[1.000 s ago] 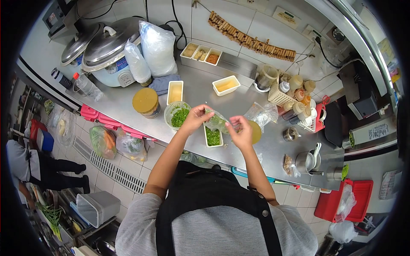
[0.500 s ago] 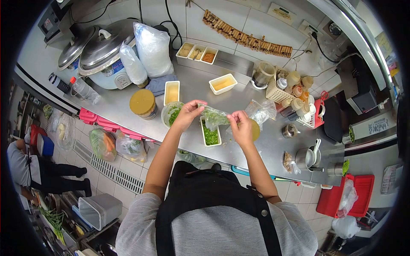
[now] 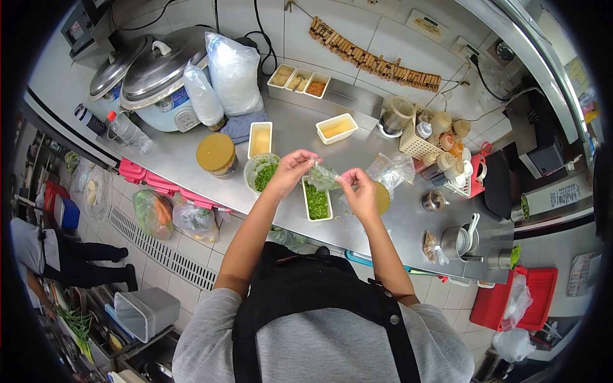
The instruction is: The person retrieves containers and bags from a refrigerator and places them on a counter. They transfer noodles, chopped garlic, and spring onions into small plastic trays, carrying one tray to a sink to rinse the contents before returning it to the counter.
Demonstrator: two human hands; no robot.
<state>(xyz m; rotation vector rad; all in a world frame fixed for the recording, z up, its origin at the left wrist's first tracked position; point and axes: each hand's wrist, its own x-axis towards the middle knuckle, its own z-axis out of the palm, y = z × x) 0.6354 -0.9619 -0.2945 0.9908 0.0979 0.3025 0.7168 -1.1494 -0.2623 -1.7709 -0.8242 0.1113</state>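
Between my two hands hangs a clear plastic bag (image 3: 324,177) with bits of green in it. My left hand (image 3: 294,171) pinches its left side, and my right hand (image 3: 359,191) pinches its right side. Just below the bag stands a white rectangular container (image 3: 317,203) of chopped greens. A round clear tub (image 3: 261,173), also with chopped greens, is left of it, beside my left wrist. Partly behind my right hand is a round yellowish lid (image 3: 382,198).
White containers (image 3: 260,140) (image 3: 336,128) stand farther back. At left are a gold-lidded jar (image 3: 217,155) and large cookers (image 3: 164,73). Sauce bottles (image 3: 440,122) and metal pots (image 3: 455,241) are at right. Another person (image 3: 48,247) stands at far left.
The bag looks more bunched and hangs lower between my hands. Both hands still grip it. The whole view has shifted slightly.
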